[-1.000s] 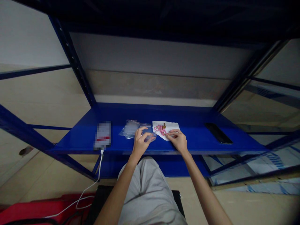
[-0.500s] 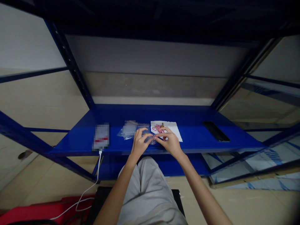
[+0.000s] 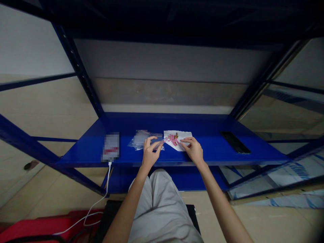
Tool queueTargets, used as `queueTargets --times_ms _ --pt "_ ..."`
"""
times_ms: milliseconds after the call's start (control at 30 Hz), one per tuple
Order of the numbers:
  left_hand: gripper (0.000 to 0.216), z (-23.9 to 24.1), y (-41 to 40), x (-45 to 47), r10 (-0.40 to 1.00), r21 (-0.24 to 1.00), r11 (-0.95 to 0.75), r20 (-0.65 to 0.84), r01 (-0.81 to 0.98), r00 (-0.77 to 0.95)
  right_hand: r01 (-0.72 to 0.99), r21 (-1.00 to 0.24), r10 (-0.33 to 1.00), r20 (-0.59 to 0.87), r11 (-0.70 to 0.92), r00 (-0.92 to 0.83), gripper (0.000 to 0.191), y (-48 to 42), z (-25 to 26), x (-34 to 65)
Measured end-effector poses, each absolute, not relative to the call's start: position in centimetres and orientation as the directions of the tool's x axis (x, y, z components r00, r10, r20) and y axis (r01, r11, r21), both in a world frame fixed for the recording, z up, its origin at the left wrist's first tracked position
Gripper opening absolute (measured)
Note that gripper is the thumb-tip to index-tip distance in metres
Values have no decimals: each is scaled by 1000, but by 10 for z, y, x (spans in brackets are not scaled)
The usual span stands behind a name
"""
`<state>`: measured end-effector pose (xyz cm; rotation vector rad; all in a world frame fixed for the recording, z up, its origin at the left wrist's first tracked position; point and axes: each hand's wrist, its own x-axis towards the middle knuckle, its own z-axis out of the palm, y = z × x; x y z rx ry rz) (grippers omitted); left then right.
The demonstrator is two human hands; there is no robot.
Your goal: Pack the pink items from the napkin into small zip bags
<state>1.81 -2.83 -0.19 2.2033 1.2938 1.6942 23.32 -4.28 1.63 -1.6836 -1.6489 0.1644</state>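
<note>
A small clear plastic bag (image 3: 159,145) is pinched between the thumb and fingers of my left hand (image 3: 151,151), at the shelf's front edge. Its pinkish edge points toward a heap of pink beads (image 3: 173,139) on a white sheet of paper (image 3: 186,136). Small gold-brown pieces (image 3: 176,135) lie among the beads. My right hand (image 3: 193,149) hovers over the right part of the paper. Its thumb and forefinger are slightly apart beside the beads, and I see nothing held between them. More clear zip bags (image 3: 140,137) lie behind and left of my left hand.
A black phone (image 3: 235,142) lies on the blue shelf (image 3: 210,153) to the right. On the left is a blurred-out pale device (image 3: 110,146) with a white cable (image 3: 108,179) hanging over the edge. Blue uprights (image 3: 76,60) frame both sides, and another shelf is overhead.
My right hand has left the bag and moved right, over the paper beside the beads. My left hand keeps the bag, almost in place. The bead heap is now less covered.
</note>
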Motion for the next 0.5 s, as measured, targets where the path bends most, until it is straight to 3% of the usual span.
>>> queueTargets --times_ms 200,400,500 --pt "9 -3 -27 18 642 518 -641 767 566 24 851 -522 926 349 63 145 24 -41 6 233" --pt "10 -4 -27 19 648 516 -638 760 571 38 838 -546 914 344 6 218 22 -39 5 231" --pt "8 -3 -28 18 650 494 -643 756 586 75 803 -594 894 385 50 229 25 -39 12 228"
